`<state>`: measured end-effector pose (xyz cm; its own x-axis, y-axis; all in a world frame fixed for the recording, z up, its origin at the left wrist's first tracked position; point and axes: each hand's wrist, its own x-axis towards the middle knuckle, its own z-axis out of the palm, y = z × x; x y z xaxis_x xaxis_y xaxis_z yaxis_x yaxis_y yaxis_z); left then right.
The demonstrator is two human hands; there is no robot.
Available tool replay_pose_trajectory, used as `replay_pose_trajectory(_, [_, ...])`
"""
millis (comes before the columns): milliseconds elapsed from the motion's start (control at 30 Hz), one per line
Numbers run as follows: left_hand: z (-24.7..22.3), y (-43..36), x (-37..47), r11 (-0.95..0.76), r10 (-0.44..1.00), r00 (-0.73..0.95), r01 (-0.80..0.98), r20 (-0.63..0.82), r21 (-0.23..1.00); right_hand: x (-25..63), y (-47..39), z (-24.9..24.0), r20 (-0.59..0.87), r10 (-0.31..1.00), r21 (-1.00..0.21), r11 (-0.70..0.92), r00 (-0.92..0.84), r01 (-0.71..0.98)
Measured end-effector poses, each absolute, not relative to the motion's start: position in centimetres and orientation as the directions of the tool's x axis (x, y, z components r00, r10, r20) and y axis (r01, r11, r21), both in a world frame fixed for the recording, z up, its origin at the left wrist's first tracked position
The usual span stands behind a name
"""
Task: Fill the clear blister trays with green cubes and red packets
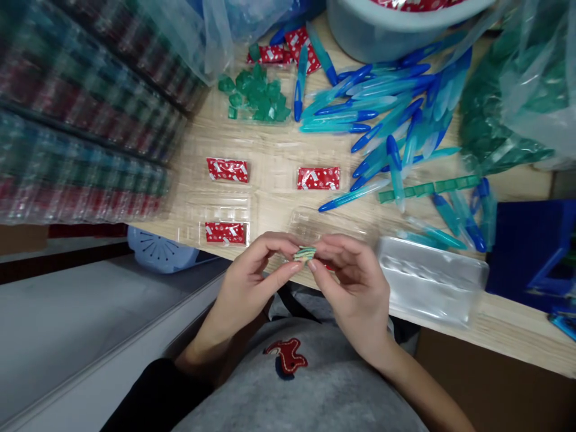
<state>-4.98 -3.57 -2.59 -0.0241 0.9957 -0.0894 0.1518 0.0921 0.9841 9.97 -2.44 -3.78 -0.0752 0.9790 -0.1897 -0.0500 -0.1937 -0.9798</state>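
Observation:
My left hand (263,267) and my right hand (353,273) meet at the table's front edge. Between their thumbs and fingertips they pinch a small piece with green and cream stripes (305,254); its exact kind is not clear. Just behind the hands lies a clear plastic tray (324,223), partly hidden by them, with a bit of red showing below my right fingers. To the left, another clear tray (227,207) holds a red printed packet (225,233). Farther back are a second red packet (227,170) and a third red packet (318,178), each in a clear tray.
Green cubes (258,93) lie heaped at the back. Many blue pen-shaped pieces (382,108) spread across the right, before a grey tub (382,30). Filled clear packs (81,168) stand stacked at left. A stack of clear trays (432,282) sits at the right front edge.

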Motion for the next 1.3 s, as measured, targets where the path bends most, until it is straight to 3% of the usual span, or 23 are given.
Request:
replay_pose_trajectory(267, [-6.4,2.4,-7.0,0.157,0.897,-0.442,0.312,-0.003,0.937,10.8,-2.2,-4.6,-0.132,0.989,-0.989,-0.126,-0.067,0.079])
replay_pose_trajectory(467, [-8.6,5.7,-7.2,0.319,0.904,-0.412,0.474,-0.113,0.821,12.0,-2.5,-4.7,-0.126,0.990,-0.985,-0.117,-0.065,0.129])
replay_pose_trajectory(667, [-7.8,5.3,-5.9,0.293,0.933,-0.360,0.701,-0.032,0.651,12.7,-2.6,-5.1,-0.129,0.988,-0.980,-0.114,-0.082,0.161])
replay_pose_trajectory(833, [-7.6,5.5,-4.9,0.343,0.929,-0.366,0.802,-0.051,0.488,13.1,-2.5,-5.3,-0.122,0.990,-0.972,-0.104,-0.076,0.209])
replay_pose_trajectory(1033, [-7.6,4.5,-4.7,0.312,0.945,-0.328,0.907,0.008,0.283,15.3,-1.1,-3.5,0.059,0.996,-0.924,0.081,-0.070,0.375])
replay_pose_trajectory(1200, [-9.3,4.8,-5.3,0.299,0.940,-0.339,0.880,0.046,0.370,19.5,6.2,3.5,0.339,0.940,-0.721,0.287,-0.040,0.630])
replay_pose_trajectory(1300, [-9.7,4.7,-5.6,0.222,0.943,-0.313,0.848,0.118,0.481,22.0,14.3,8.6,0.401,0.915,-0.570,0.206,0.050,0.795])
